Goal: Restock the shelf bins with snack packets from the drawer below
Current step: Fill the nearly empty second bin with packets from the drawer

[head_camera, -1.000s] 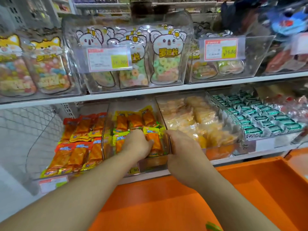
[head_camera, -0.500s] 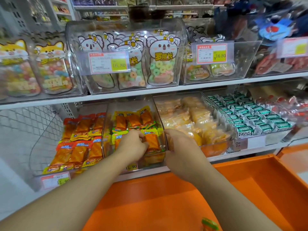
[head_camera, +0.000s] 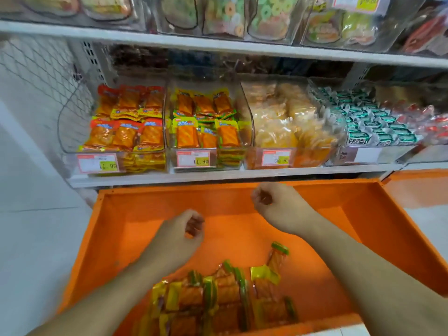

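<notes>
So both hands are empty right now, hovering over the open orange drawer (head_camera: 378,229). The left hand (head_camera: 184,235) and right hand (head_camera: 274,204) each have the fingers loosely curled, nothing held in either. The snack packets (head_camera: 225,297) lie in a loose pile at the near end of the drawer floor, below and behind both hands, closer to the body than the knuckles are. Most of them lie with their long axis running front to back, one stray packet (head_camera: 277,257) tilted off to the right. I'd say the left hand is nearer the pile, so it gets there first. The target bin (head_camera: 206,161), yellow-topped packets, sits on the shelf just above the drawer's far edge and looks fairly full.
</notes>
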`<action>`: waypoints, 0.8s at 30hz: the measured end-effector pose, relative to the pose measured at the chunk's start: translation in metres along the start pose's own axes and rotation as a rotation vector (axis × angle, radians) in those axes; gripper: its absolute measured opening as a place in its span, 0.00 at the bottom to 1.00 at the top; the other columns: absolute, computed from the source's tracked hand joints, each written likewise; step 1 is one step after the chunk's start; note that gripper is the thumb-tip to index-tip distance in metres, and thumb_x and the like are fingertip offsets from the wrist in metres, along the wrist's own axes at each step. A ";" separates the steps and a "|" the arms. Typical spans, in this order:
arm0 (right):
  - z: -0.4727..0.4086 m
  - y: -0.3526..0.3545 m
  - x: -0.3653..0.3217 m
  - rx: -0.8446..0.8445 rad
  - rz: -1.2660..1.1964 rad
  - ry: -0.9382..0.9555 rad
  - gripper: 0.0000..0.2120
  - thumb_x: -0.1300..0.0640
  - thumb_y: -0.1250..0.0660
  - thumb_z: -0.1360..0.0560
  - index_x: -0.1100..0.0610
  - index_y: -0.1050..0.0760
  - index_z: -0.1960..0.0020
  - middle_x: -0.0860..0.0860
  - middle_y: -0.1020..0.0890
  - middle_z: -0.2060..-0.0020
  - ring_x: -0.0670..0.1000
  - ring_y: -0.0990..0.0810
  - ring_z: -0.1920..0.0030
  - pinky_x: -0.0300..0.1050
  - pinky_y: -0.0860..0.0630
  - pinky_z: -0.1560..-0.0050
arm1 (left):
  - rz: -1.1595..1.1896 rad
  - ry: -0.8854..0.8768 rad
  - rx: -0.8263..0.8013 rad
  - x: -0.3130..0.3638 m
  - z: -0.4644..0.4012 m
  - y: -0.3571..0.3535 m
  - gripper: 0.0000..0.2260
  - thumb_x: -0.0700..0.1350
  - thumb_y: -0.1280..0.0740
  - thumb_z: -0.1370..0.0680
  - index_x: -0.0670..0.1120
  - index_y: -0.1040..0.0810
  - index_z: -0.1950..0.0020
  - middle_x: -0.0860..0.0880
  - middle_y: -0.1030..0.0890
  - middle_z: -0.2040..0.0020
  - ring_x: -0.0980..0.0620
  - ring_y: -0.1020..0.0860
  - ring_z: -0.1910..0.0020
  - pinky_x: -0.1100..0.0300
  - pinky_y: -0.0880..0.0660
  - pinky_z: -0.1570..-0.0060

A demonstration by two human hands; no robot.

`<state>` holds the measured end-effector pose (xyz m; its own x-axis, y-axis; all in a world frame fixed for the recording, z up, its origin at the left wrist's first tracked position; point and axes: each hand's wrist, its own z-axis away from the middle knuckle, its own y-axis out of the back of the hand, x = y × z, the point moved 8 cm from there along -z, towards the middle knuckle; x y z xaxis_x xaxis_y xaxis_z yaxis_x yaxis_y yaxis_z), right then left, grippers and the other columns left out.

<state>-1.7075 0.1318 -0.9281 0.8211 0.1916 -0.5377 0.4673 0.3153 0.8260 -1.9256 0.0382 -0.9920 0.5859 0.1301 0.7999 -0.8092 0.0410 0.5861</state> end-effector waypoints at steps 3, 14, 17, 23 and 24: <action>-0.003 -0.052 0.063 -0.160 0.147 -0.158 0.12 0.62 0.34 0.25 0.51 0.21 0.44 0.50 0.15 0.49 0.56 0.17 0.47 0.44 0.25 0.54 | -0.103 0.137 -0.148 -0.068 0.015 -0.030 0.10 0.42 0.29 0.21 0.53 0.23 0.42 0.56 0.20 0.50 0.61 0.21 0.53 0.73 0.28 0.57; 0.003 -0.171 0.200 -0.396 0.423 -0.386 0.35 0.53 0.31 0.22 0.54 0.41 0.19 0.57 0.33 0.23 0.58 0.33 0.24 0.48 0.32 0.27 | -0.384 0.270 -0.581 -0.192 0.007 -0.109 0.29 0.54 0.23 0.25 0.47 0.27 0.27 0.49 0.24 0.29 0.49 0.24 0.32 0.56 0.27 0.34; 0.001 -0.191 0.216 -0.438 0.483 -0.362 0.43 0.51 0.26 0.27 0.52 0.43 0.18 0.55 0.34 0.23 0.58 0.37 0.22 0.49 0.37 0.24 | -0.382 0.284 -0.579 -0.210 0.003 -0.120 0.22 0.52 0.23 0.25 0.48 0.24 0.34 0.48 0.20 0.36 0.49 0.22 0.39 0.57 0.25 0.42; 0.000 -0.210 0.243 -0.366 0.477 -0.515 0.56 0.31 0.21 0.37 0.53 0.45 0.21 0.58 0.34 0.30 0.63 0.33 0.28 0.62 0.27 0.32 | -0.283 0.290 -0.472 -0.220 -0.006 -0.121 0.13 0.49 0.24 0.25 0.53 0.19 0.41 0.54 0.16 0.45 0.52 0.19 0.44 0.54 0.22 0.44; -0.001 -0.209 0.245 -0.344 0.505 -0.519 0.57 0.29 0.22 0.38 0.53 0.45 0.22 0.58 0.34 0.31 0.63 0.34 0.27 0.62 0.27 0.32 | -0.283 0.291 -0.467 -0.219 -0.006 -0.121 0.11 0.49 0.24 0.25 0.54 0.18 0.43 0.55 0.16 0.46 0.53 0.19 0.46 0.54 0.21 0.45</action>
<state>-1.6043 0.1135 -1.2327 0.9936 -0.0424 0.1047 -0.0596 0.5908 0.8046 -1.9563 0.0105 -1.2385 0.7982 0.3130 0.5147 -0.5960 0.5345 0.5993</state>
